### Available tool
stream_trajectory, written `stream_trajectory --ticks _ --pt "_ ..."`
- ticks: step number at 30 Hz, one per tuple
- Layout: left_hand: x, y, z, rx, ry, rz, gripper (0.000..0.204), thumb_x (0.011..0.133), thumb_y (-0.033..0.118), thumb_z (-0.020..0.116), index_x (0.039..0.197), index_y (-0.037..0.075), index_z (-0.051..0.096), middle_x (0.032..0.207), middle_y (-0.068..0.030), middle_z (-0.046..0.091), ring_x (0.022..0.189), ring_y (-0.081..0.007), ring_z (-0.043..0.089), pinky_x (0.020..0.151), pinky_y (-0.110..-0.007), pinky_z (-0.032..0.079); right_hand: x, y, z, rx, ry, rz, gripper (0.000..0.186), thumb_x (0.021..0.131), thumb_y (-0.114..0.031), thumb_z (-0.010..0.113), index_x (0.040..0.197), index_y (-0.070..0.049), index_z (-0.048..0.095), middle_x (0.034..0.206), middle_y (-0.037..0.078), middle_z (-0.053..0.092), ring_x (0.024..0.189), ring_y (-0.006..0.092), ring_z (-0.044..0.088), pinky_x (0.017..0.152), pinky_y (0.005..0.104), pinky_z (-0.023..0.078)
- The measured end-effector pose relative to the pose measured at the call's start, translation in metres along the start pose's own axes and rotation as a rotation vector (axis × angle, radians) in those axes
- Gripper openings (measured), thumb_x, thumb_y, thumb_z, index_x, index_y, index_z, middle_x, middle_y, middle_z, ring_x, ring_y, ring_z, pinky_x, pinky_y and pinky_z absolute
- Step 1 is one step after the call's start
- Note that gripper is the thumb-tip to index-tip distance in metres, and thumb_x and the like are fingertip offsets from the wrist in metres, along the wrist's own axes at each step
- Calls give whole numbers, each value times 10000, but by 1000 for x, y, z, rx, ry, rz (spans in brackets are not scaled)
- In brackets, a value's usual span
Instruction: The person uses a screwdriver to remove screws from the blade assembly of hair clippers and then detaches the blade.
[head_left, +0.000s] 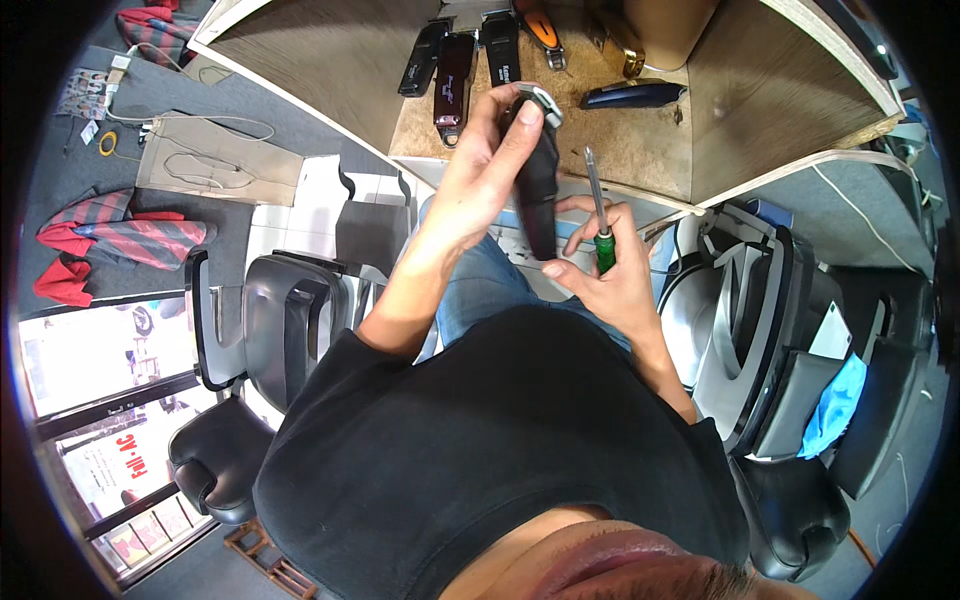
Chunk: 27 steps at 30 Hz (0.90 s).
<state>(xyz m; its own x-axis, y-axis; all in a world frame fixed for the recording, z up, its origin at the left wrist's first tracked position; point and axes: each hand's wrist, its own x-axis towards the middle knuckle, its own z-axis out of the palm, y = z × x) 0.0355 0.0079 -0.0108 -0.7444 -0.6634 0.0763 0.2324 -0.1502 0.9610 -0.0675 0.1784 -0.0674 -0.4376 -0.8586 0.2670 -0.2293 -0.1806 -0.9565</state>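
My left hand (478, 180) is closed around a black hair clipper (538, 180), its thumb on the front near the metal blade at the top. The clipper's dark body hangs downward, lower end toward my right hand. In my right hand (625, 285) is a screwdriver with a green handle (605, 252), its metal shaft pointing up and away from me. The right thumb and fingertips are close to the clipper's lower end; whether they touch it I cannot tell. Behind my hands, several more clippers, including a dark red one (455, 85), lie on a wooden shelf (640, 150).
On the shelf also lie an orange-and-black clipper (543, 38), a gold one (622, 48) and a dark blue one (635, 94). Black barber chairs stand left (290, 325) and right (745, 320). A striped cloth (130, 235) and cables lie at the far left.
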Motion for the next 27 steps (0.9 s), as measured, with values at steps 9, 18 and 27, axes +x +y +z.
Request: stream_trajectory --ticks 9,18,27 --pt "-3 -13 6 -297 -36 -115 374 1145 330 463 1403 59 466 1303 -65 576 1229 -152 537 1065 -387 444 -3 16 3 -105 176 -25 478 827 -164 907 1005 -59 476 847 84 664 740 146 649 667 324 529" --pt "9 -23 3 -203 -234 -69 709 1117 578 309 1469 -9 494 1278 -148 658 1148 -261 664 1013 -450 535 -13 -22 -4 649 -23 64 410 923 -21 770 1023 -95 379 1177 283 679 913 175 699 708 268 563" --pt "7 -25 2 -302 -376 -101 905 1030 744 313 1494 -20 455 1221 -174 679 1105 -329 692 976 -453 562 -13 -32 -2 828 -75 87 473 950 -123 753 1089 -127 301 1216 436 622 682 251 728 567 297 587"
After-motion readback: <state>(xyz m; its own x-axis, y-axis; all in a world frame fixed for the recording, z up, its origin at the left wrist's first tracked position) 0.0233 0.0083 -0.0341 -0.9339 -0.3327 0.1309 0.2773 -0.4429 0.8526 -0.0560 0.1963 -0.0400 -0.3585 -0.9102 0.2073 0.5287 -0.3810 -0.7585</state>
